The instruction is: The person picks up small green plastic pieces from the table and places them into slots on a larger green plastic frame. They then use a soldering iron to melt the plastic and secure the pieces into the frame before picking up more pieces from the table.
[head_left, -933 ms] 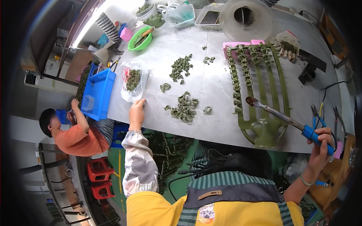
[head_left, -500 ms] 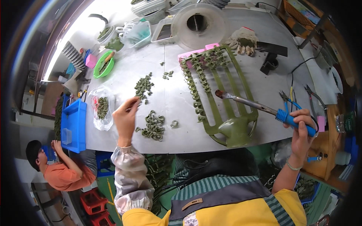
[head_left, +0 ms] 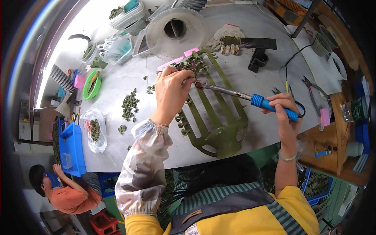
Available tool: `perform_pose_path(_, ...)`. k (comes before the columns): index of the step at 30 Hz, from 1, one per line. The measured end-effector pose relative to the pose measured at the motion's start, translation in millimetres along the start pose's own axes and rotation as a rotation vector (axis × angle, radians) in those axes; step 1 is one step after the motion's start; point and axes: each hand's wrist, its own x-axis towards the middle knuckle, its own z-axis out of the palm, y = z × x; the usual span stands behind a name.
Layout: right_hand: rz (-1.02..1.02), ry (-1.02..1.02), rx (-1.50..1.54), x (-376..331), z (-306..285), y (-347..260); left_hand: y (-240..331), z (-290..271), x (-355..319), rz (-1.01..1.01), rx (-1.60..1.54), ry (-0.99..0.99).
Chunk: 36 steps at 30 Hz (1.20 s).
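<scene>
My right hand (head_left: 282,109) is wrapped round the blue handle of a soldering iron (head_left: 235,93), whose dark, broad tip points left. Beside that tip, the thumb and fingers of my left hand (head_left: 171,92) are pinched together; what they hold, if anything, is too small and covered to name. Both hands are over a green slotted frame (head_left: 229,139) lying on the table. Small green ring-like pieces stand along its far end and left bar, partly hidden by my left hand. A pink block (head_left: 191,52) lies under the frame's far end.
Loose green pieces (head_left: 130,105) lie in a pile left of the frame. Further left are a clear bag (head_left: 102,137), a green bowl (head_left: 96,93) and a blue tray (head_left: 81,156). A clear round funnel (head_left: 156,41), gloves (head_left: 225,37) and a black stand (head_left: 256,58) stand behind. Pliers (head_left: 311,92) lie right. A co-worker (head_left: 74,196) sits at left.
My left hand has moved from the loose pieces over to the frame's left side, beside the iron's tip. The view has shifted, and the iron is still in my right hand.
</scene>
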Motion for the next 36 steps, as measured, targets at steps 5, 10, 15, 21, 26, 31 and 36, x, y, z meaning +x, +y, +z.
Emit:
perform_pose_path(5,0.006,-0.009,0.033,4,5,11,0,7,9,0.074,0.049,-0.039)
perform_pose_path(10,0.024,-0.035,0.034,6,8,12,-9,11,8,0.105,0.077,-0.035)
perform_pose_path(15,0.013,-0.043,-0.031,-1,-11,1,-16,3,1,0.136,0.096,0.025)
perform_pose_path(21,0.070,0.049,-0.075,-15,-33,-2,-62,-45,-23,-0.310,-0.296,0.136)
perform_pose_path(26,0.076,0.051,-0.095,-18,-29,-7,-177,-123,-149,-0.482,0.446,-0.340)
perform_pose_path(31,0.087,0.049,-0.088,-19,-29,-12,-198,-125,-210,-0.480,0.300,-0.227)
perform_pose_path(36,0.094,0.072,-0.096,-24,-31,-15,-187,-139,-213,-0.840,-0.031,-0.019)
